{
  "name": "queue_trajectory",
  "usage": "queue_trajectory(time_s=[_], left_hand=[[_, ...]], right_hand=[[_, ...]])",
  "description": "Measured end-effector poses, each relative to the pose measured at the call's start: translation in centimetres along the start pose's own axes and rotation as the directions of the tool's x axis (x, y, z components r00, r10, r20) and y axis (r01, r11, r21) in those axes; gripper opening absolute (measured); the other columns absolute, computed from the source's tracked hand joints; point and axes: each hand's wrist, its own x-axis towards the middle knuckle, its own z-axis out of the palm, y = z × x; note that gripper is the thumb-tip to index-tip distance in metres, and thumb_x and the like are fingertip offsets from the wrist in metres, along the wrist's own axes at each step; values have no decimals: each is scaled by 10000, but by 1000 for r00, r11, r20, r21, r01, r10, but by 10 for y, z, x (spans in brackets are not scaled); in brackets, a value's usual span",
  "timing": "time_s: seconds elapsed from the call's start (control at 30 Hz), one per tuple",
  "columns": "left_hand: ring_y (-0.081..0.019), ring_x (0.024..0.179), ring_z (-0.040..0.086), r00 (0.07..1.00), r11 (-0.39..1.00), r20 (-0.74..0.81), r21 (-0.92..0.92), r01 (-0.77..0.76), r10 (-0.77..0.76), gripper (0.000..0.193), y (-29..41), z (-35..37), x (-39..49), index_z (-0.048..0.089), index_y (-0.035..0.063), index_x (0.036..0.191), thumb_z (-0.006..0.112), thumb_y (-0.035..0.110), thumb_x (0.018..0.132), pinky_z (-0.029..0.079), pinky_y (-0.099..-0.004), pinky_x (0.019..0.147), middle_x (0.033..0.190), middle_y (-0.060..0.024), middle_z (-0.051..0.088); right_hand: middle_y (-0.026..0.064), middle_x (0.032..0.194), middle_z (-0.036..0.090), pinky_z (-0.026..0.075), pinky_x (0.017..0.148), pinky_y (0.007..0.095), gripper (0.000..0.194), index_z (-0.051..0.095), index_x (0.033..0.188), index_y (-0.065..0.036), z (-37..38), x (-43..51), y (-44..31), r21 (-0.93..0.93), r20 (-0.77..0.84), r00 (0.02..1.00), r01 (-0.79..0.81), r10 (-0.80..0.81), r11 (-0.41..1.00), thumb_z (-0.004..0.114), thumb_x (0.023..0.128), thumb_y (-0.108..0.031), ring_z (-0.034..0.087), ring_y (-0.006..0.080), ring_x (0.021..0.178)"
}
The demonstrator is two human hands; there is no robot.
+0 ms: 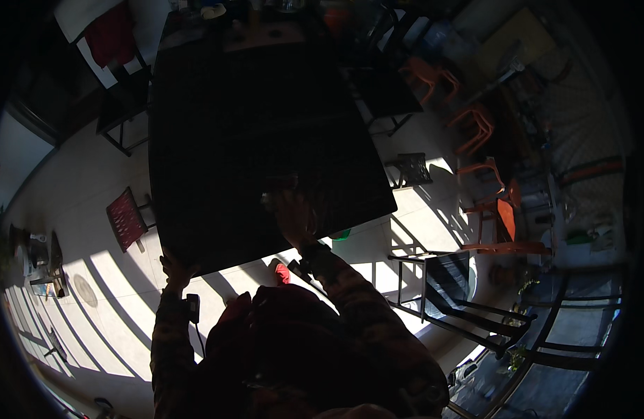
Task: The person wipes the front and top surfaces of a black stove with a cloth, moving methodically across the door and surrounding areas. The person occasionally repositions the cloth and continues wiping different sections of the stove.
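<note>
A large dark table (pixel 248 125) stands before me, its surface almost black in shadow. My left hand (pixel 177 269) rests at the table's near left corner, fingers at the edge. Over the near part of the tabletop, my right hand (pixel 293 212) reaches out with the palm down. A small pale object and a faint reddish shape show by its fingertips, too dark to identify. Whether the right hand grips anything cannot be made out. A small dark device (pixel 193 308) with a cable hangs by my left forearm.
A dark chair (pixel 447 280) stands at the right, below orange chairs (pixel 505 217). A folding stool with a red seat (pixel 127 220) is left of the table, and a dark stool (pixel 413 168) right of it. A red garment (pixel 109 36) hangs on a chair at the back left.
</note>
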Motion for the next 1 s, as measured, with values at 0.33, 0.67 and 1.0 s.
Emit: queue_trajectory(time_s=[0.33, 0.67, 1.0], left_hand=[[-521, 1363, 382, 996, 998, -74, -18, -57, 55, 1561, -12, 6, 7, -82, 270, 1679, 999, 339, 554, 388, -662, 1124, 1477, -314, 331], [-479, 1374, 370, 990, 997, -118, 3, 74, -73, 1557, -10, 10, 9, -41, 300, 1682, 957, 238, 488, 387, -626, 1130, 1459, -287, 350], [-473, 1374, 355, 997, 995, -65, -91, 44, -50, 1555, -17, 9, 13, -108, 286, 1678, 947, 200, 539, 334, -621, 1159, 1494, -277, 307]], right_hand=[[39, 1297, 621, 479, 962, 480, 311, 703, 1236, -227, 10, 15, -32, 183, 108, 940, 301, -323, 936, 676, 956, -360, 574, 296, 1168], [138, 1358, 579, 502, 933, 556, 427, 640, 1334, -167, -94, 57, 213, -78, -264, 884, -418, 386, 905, 646, 935, -319, 525, 421, 1216], [26, 1232, 646, 519, 934, 420, 241, 657, 1225, -178, 4, 22, -62, 126, 71, 860, 496, -506, 859, 591, 995, -200, 622, 241, 1048]])
